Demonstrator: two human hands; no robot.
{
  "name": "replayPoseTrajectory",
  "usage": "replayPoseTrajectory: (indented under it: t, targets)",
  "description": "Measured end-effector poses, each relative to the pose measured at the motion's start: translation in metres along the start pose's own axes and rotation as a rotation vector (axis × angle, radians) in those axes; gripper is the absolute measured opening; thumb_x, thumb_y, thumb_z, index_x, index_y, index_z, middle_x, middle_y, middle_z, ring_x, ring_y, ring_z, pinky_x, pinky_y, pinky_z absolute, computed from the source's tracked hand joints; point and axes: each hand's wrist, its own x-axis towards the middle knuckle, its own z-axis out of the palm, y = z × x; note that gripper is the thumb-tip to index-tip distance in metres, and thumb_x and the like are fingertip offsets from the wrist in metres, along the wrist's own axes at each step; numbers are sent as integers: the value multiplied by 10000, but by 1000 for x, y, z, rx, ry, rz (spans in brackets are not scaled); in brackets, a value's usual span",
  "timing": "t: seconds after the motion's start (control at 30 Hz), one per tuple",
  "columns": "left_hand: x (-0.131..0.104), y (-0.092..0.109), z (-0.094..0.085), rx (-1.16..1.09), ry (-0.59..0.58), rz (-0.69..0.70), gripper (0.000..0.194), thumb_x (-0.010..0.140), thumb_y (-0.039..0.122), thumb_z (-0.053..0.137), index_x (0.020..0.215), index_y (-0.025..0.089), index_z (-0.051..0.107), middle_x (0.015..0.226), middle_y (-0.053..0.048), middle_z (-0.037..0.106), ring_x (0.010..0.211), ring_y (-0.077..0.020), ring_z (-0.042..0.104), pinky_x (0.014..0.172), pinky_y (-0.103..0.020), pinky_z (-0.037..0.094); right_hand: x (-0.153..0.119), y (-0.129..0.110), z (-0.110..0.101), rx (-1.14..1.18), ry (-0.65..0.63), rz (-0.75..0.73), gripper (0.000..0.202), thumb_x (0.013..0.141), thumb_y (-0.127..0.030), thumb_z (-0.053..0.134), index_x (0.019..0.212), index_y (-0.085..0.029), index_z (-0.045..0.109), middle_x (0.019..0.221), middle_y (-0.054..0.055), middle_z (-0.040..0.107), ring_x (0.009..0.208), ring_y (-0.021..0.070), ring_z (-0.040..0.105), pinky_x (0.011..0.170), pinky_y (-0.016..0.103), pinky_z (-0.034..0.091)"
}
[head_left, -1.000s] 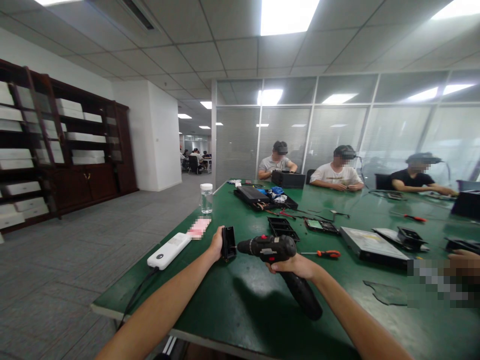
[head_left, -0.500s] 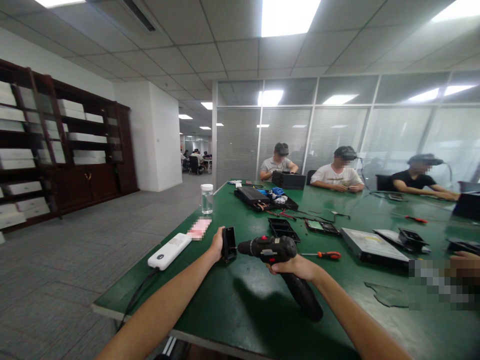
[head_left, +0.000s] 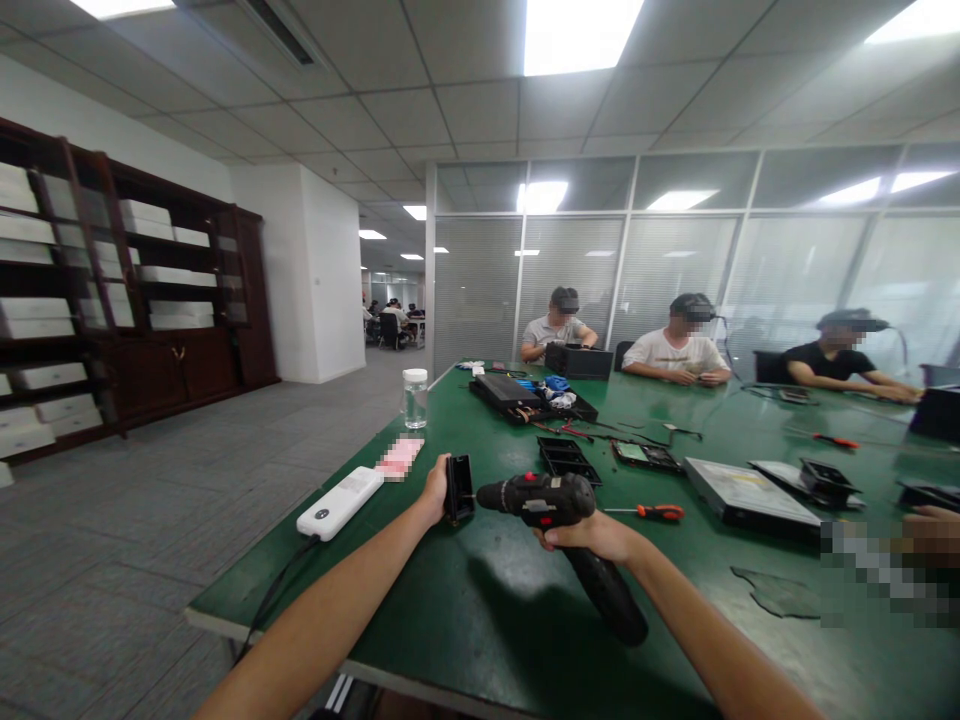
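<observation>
My left hand [head_left: 435, 490] grips the left side of a small black plastic frame [head_left: 460, 488], which stands on edge at the table top. My right hand [head_left: 589, 538] is wrapped round the handle of a black cordless drill [head_left: 536, 497] with red buttons. The drill lies level and points left; its bit meets or nearly meets the frame's right side, and I cannot tell whether it touches. Behind the drill lies another black plastic frame [head_left: 568, 459]. To its right is a screwdriver [head_left: 652, 512] with an orange and black handle.
The green table [head_left: 420, 610] also holds a white power bank [head_left: 341, 503] with a cable, a lidded clear jar [head_left: 415, 400], an optical drive [head_left: 750, 498], a dark glass-like shard [head_left: 780, 592] and a black device [head_left: 510, 395] with wires. Several people sit across and at the right.
Both hands, the drill and the black frame hold nearly the same position. The whole view has shifted very slightly.
</observation>
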Motion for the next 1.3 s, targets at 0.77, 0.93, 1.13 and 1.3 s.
replayPoseTrajectory:
  t: [0.77, 0.93, 1.13, 1.3]
  targets:
    - [5, -3, -2, -8, -29, 30, 338, 694, 510, 488, 658, 175, 513, 523, -4, 506, 451, -163, 504, 463, -291, 424, 0, -1, 1, 6, -4, -8, 295, 721, -377, 627, 847, -115, 579, 747, 31, 536, 733, 152, 503, 747, 316, 418]
    - [0, 0, 0, -17, -30, -18, 346, 694, 516, 483, 654, 174, 515, 527, -4, 507, 452, -158, 502, 476, -289, 423, 0, 0, 0, -1, -2, -17, 295, 724, -385, 623, 836, -117, 575, 743, 31, 530, 731, 152, 499, 741, 313, 424]
    - [-2, 1, 1, -33, -15, -18, 342, 687, 512, 504, 659, 171, 523, 530, -2, 508, 460, -155, 503, 488, -284, 424, 1, 0, 0, -10, 2, -3, 308, 708, -402, 630, 829, -124, 576, 738, 29, 526, 728, 153, 495, 739, 312, 423]
    - [-2, 0, 0, -23, -19, -11, 353, 684, 525, 498, 664, 173, 522, 533, -4, 513, 466, -157, 504, 487, -284, 423, 0, -3, 1, -15, 0, 22, 303, 706, -399, 628, 823, -125, 575, 743, 30, 526, 738, 156, 493, 758, 313, 415]
